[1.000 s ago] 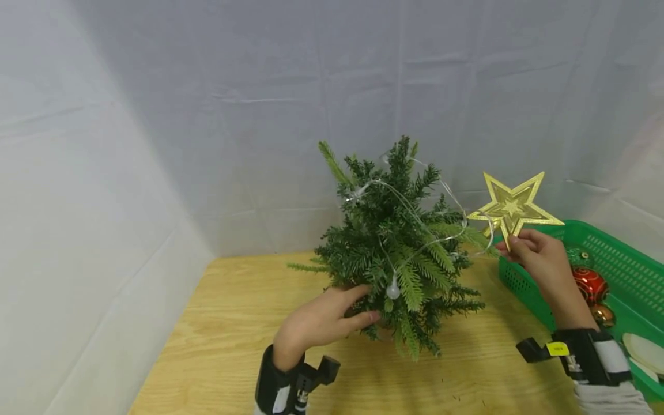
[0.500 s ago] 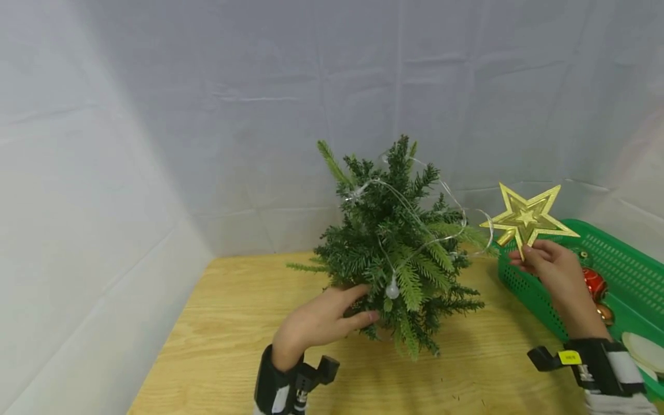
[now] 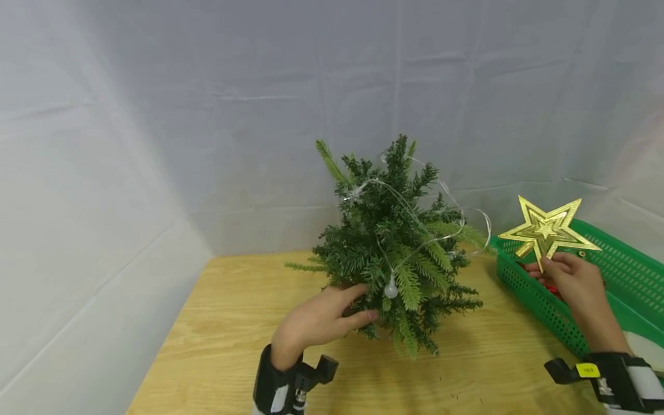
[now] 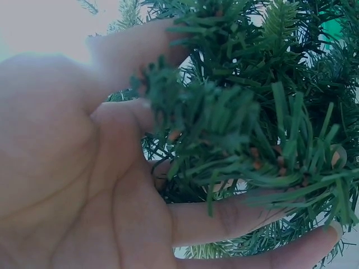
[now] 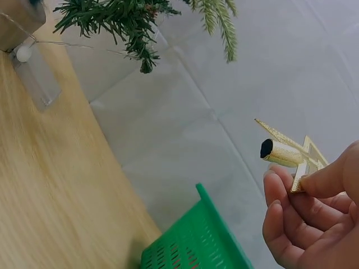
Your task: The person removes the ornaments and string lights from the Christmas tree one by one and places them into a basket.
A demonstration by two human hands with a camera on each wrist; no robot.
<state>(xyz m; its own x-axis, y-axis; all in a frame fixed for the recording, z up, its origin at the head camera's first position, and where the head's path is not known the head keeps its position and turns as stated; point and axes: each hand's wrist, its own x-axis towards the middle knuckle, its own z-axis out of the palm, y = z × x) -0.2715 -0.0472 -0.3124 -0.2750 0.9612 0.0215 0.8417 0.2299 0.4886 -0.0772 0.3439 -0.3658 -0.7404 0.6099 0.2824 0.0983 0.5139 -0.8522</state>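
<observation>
A small artificial Christmas tree [image 3: 391,242] stands upright, with a clear string light [image 3: 391,288] draped over its branches. My left hand [image 3: 324,317] reaches into its lower branches from the left; thumb and fingers are spread and fairly straight. In the left wrist view, needles partly cover that hand's fingers [image 4: 224,219]. To the right of the tree, my right hand [image 3: 576,282] pinches a gold star tree topper [image 3: 544,231] by one lower point between thumb and fingers. The topper's hollow mounting tube [image 5: 283,152] shows in the right wrist view.
A green perforated basket [image 3: 627,259] stands at the right, below the star. Inside it lie a red item [image 3: 554,291], mostly hidden by my hand, and a white piece [image 3: 645,349]. White sheeting [image 3: 259,115] hangs behind and at the sides of the wooden table [image 3: 218,334].
My right hand has moved right and down with the gold star, away from the tree and over the basket. The left hand and the tree stay practically still.
</observation>
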